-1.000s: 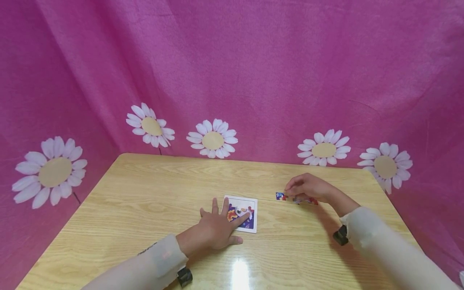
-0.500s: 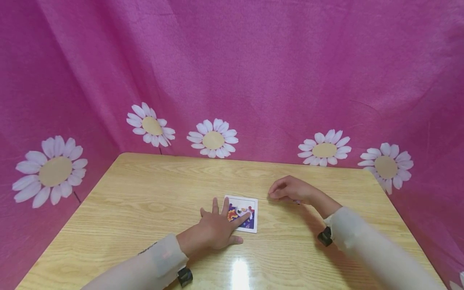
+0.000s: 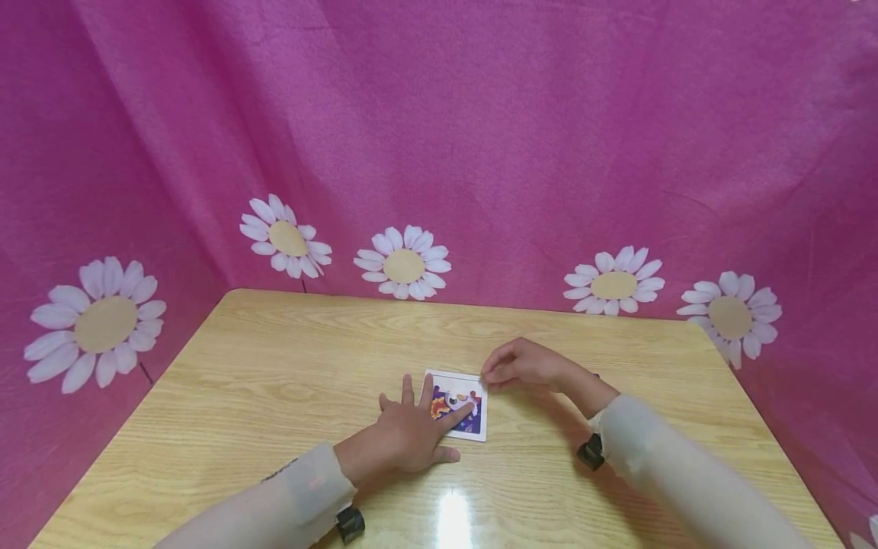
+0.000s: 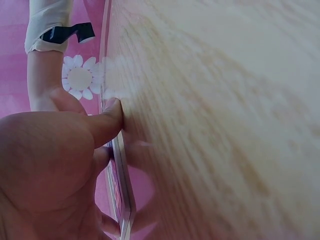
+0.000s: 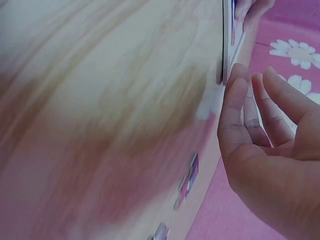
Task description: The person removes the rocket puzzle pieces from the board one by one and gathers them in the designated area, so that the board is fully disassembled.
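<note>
1. While my left hand (image 3: 409, 435) lies spread wide, its straight fingers rest on the left part of a square, white-rimmed puzzle board printed in purple, orange and white (image 3: 457, 399).
2. That board lies flat on the pale, wood-grained tabletop (image 3: 309, 343), about midway between the left and right edges and well in from the far edge.
3. My right hand (image 3: 528, 364) is narrow, thumb and fingers drawn together at the board's far right corner; I cannot tell whether they pinch anything or touch the rim.
4. Small, flat, multicoloured jigsaw pieces (image 5: 188, 181) lie near my right wrist, between the board and the tabletop's right edge, mostly hidden by my arm in the head view.
5. Beyond the far edge hangs a magenta cloth with white, yellow-centred daisies (image 3: 466, 152).
</note>
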`<state>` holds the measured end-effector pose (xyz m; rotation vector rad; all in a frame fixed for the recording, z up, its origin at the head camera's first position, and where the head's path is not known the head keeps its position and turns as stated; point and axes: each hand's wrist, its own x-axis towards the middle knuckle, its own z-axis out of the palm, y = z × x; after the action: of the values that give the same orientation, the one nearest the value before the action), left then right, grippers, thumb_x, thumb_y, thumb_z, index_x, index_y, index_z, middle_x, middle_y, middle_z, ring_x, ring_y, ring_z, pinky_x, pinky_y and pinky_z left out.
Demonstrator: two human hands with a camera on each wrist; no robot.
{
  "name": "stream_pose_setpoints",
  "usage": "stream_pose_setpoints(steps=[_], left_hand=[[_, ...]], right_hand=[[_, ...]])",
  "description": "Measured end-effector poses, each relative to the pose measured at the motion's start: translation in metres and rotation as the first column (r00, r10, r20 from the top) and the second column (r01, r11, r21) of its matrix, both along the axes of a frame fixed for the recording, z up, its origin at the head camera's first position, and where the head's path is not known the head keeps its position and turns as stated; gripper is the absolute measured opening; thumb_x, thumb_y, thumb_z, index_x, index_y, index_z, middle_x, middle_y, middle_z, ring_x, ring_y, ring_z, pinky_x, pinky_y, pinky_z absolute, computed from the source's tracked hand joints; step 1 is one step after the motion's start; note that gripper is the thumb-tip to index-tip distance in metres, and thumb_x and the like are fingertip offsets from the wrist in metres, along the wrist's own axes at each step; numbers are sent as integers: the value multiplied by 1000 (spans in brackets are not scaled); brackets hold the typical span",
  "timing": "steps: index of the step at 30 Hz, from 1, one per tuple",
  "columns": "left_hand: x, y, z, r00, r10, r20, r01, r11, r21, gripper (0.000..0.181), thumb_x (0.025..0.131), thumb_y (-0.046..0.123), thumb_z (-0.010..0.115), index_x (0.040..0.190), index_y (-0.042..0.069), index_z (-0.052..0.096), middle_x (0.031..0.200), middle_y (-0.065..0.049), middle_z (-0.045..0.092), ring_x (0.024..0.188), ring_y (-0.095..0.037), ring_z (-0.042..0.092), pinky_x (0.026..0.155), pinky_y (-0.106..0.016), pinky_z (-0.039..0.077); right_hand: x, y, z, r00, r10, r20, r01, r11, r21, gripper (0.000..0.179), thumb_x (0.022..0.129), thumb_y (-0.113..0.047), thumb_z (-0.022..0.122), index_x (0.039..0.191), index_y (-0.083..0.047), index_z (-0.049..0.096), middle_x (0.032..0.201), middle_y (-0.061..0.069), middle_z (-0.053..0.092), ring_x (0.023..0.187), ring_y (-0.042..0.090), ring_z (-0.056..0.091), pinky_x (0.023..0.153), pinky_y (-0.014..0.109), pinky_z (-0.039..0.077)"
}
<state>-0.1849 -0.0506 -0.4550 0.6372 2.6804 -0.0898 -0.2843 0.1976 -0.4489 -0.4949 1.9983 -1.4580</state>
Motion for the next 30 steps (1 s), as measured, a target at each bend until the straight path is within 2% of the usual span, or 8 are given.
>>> stream_pose_setpoints(steps=[17, 25, 30], left_hand=[[0, -1, 0, 1000, -5, 2, 5, 1000, 7, 74, 92, 79, 44, 158, 60, 16, 171, -24, 10, 150, -60, 12, 101, -83, 31], [0, -1, 0, 1000, 1, 25, -2, 1000, 30, 74, 92, 79, 45, 158, 60, 18, 171, -23, 10, 150, -61, 10, 100, -84, 30], [0, -1, 1, 1000, -3, 21, 3, 1000, 30, 73, 92, 78, 45, 158, 60, 17, 171, -23, 10, 150, -61, 10, 100, -85, 30]], right_hand=[[1, -37, -5, 998, 45, -43, -43, 998, 43, 20, 97, 2, 65, 112, 14, 70, 97, 20, 76, 85, 19, 72, 86, 38, 61], [3, -53, -6, 994, 49, -93, -40, 994, 97, 15, 94, 1, 71, 106, 10, 73, 91, 15, 77, 72, 13, 68, 71, 29, 59], [3, -56, -7, 992, 52, -116, -36, 990, 133, 14, 94, 1, 71, 104, 10, 74, 89, 13, 77, 70, 11, 66, 68, 27, 57]])
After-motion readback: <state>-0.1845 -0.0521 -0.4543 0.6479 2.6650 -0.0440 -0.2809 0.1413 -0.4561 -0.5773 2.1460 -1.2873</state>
